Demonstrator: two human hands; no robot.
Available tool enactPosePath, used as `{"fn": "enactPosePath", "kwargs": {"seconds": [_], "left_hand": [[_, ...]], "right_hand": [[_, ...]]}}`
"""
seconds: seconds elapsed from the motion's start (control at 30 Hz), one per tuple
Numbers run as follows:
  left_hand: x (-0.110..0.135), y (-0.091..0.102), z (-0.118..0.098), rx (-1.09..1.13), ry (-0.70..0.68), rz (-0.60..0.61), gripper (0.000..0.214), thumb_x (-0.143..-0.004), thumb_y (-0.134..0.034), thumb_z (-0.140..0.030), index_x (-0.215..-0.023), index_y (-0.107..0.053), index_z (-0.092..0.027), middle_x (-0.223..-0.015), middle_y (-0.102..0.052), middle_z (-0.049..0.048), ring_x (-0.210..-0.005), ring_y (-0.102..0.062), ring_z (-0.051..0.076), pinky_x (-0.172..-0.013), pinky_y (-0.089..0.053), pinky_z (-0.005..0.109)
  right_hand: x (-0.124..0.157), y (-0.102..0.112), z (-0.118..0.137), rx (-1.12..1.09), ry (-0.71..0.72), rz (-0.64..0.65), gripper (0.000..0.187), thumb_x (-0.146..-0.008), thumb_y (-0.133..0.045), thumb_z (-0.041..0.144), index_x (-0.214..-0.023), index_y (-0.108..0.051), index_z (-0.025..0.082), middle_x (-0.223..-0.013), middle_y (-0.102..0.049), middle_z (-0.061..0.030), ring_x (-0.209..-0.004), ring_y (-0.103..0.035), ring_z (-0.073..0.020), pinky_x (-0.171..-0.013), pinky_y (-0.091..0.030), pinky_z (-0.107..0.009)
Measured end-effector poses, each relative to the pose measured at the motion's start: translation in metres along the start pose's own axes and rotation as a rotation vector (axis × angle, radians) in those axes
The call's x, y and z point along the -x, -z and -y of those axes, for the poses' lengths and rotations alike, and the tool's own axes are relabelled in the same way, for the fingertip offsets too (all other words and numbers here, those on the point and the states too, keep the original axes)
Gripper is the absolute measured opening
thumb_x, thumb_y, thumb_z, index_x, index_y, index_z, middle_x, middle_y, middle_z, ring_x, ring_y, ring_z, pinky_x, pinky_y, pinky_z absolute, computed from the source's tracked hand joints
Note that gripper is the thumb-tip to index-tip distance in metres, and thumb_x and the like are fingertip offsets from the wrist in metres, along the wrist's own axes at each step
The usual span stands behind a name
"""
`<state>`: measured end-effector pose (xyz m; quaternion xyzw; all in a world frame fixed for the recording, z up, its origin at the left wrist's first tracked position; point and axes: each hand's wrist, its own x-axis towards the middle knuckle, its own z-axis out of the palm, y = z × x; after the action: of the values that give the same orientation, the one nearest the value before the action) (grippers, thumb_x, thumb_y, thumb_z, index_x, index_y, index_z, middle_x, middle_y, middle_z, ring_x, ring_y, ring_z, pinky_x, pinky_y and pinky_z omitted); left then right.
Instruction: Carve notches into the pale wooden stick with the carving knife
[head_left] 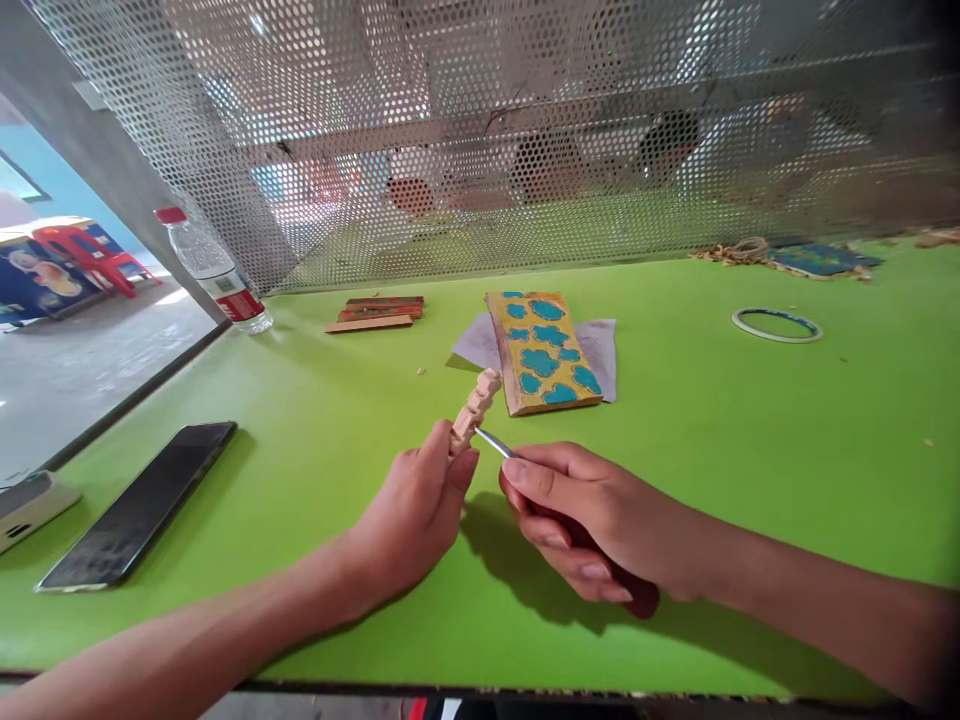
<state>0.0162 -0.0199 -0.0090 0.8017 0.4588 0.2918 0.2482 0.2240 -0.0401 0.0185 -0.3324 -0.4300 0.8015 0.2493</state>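
Hiding the lower end of the pale notched wooden stick (477,405) is the left hand (416,510), its other fingers folded out of sight. Most of the carving knife (495,442) is covered too: only a slim blade and parts of its reddish-brown handle show. Shapes behind the perforated metal screen (465,150) are hard to make out, and a white device (34,505) is cut off at the left edge. The left forearm slants up from the lower left corner, the hand closed in a pinch on the stick; the right hand (577,515), reaching in from the right, has its fingers curled around the handle, thumb near the blade. Held above the green table (337,400), the stick tilts up to the right, with chunky, faceted segments between its notches (the blade's tip meets its side, how deeply I cannot tell).
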Motion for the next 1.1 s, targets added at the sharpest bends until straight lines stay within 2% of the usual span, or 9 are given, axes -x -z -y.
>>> {"fn": "enactPosePath", "kwargs": {"seconds": [0.13, 0.27, 0.4, 0.53, 0.63, 0.77, 0.83, 0.93, 1.1], "left_hand": [[0.001, 0.001, 0.002, 0.106, 0.020, 0.053, 0.029, -0.105, -0.037, -0.040, -0.082, -0.036, -0.024, -0.061, -0.041, -0.0071, -0.051, -0.031, 0.011, -0.051, -0.026, 0.026], [0.004, 0.003, 0.000, 0.313, 0.103, 0.115, 0.036, -0.107, -0.037, -0.049, -0.083, -0.038, -0.022, -0.061, -0.040, -0.0075, -0.050, -0.033, 0.009, -0.049, -0.027, 0.024], [0.005, 0.003, -0.008, 0.558, 0.144, 0.159, 0.039, -0.106, -0.041, -0.053, -0.084, -0.039, -0.022, -0.062, -0.037, -0.0088, -0.050, -0.031, 0.007, -0.046, -0.027, 0.021], [0.005, 0.003, -0.012, 0.668, 0.168, 0.172, 0.039, -0.105, -0.044, -0.054, -0.084, -0.039, -0.022, -0.062, -0.034, -0.0098, -0.049, -0.029, 0.006, -0.044, -0.026, 0.020], [0.004, 0.003, -0.009, 0.581, 0.158, 0.145, 0.038, -0.106, -0.041, -0.053, -0.084, -0.039, -0.022, -0.062, -0.036, -0.0090, -0.049, -0.031, 0.007, -0.045, -0.027, 0.021], [0.002, 0.002, -0.005, 0.197, 0.069, 0.032, 0.031, -0.106, -0.040, -0.041, -0.081, -0.038, -0.022, -0.062, -0.039, -0.0074, -0.051, -0.031, 0.009, -0.049, -0.026, 0.025], [0.002, 0.003, -0.004, 0.102, 0.042, 0.022, 0.028, -0.105, -0.040, -0.036, -0.080, -0.038, -0.023, -0.061, -0.038, -0.0073, -0.052, -0.029, 0.010, -0.050, -0.025, 0.026], [0.002, 0.004, -0.004, 0.158, 0.066, 0.091, 0.030, -0.106, -0.038, -0.040, -0.081, -0.037, -0.023, -0.060, -0.039, -0.0076, -0.051, -0.030, 0.010, -0.050, -0.025, 0.026], [0.004, 0.005, -0.002, 0.381, 0.108, 0.186, 0.038, -0.107, -0.038, -0.051, -0.083, -0.038, -0.022, -0.060, -0.041, -0.0077, -0.050, -0.034, 0.008, -0.048, -0.027, 0.023]], "right_hand": [[0.000, 0.006, 0.005, -0.042, -0.050, 0.074, 0.035, -0.099, -0.062, 0.049, -0.082, -0.049, 0.021, -0.062, -0.045, 0.0091, -0.039, -0.031, -0.0029, -0.032, -0.033, -0.012], [-0.001, 0.010, 0.007, -0.075, -0.046, 0.127, 0.034, -0.099, -0.061, 0.049, -0.083, -0.051, 0.021, -0.062, -0.045, 0.0090, -0.038, -0.028, -0.0027, -0.030, -0.031, -0.012], [0.000, 0.011, 0.010, -0.064, -0.063, 0.132, 0.034, -0.101, -0.059, 0.048, -0.083, -0.051, 0.021, -0.062, -0.045, 0.0088, -0.038, -0.030, -0.0028, -0.031, -0.032, -0.012], [0.003, 0.009, 0.012, -0.069, -0.037, 0.142, 0.034, -0.100, -0.059, 0.049, -0.083, -0.051, 0.021, -0.062, -0.045, 0.0087, -0.038, -0.030, -0.0027, -0.031, -0.032, -0.012], [0.003, 0.005, 0.010, -0.020, -0.028, 0.096, 0.035, -0.099, -0.061, 0.050, -0.083, -0.050, 0.021, -0.063, -0.046, 0.0086, -0.039, -0.033, -0.0029, -0.033, -0.034, -0.012], [0.003, -0.002, 0.005, 0.155, 0.038, -0.082, 0.038, -0.099, -0.061, 0.051, -0.080, -0.046, 0.021, -0.062, -0.047, 0.0089, -0.039, -0.037, -0.0031, -0.033, -0.035, -0.014], [0.003, -0.002, 0.003, 0.244, 0.054, -0.126, 0.040, -0.100, -0.058, 0.052, -0.079, -0.044, 0.022, -0.060, -0.045, 0.0096, -0.037, -0.036, -0.0031, -0.031, -0.033, -0.013], [0.006, 0.002, 0.006, 0.303, 0.032, -0.100, 0.040, -0.099, -0.059, 0.052, -0.078, -0.043, 0.022, -0.060, -0.044, 0.0101, -0.036, -0.035, -0.0027, -0.029, -0.031, -0.013], [0.007, 0.011, 0.014, 0.208, -0.019, 0.020, 0.038, -0.098, -0.063, 0.048, -0.078, -0.046, 0.021, -0.065, -0.046, 0.0086, -0.039, -0.038, -0.0024, -0.033, -0.035, -0.013]]}}
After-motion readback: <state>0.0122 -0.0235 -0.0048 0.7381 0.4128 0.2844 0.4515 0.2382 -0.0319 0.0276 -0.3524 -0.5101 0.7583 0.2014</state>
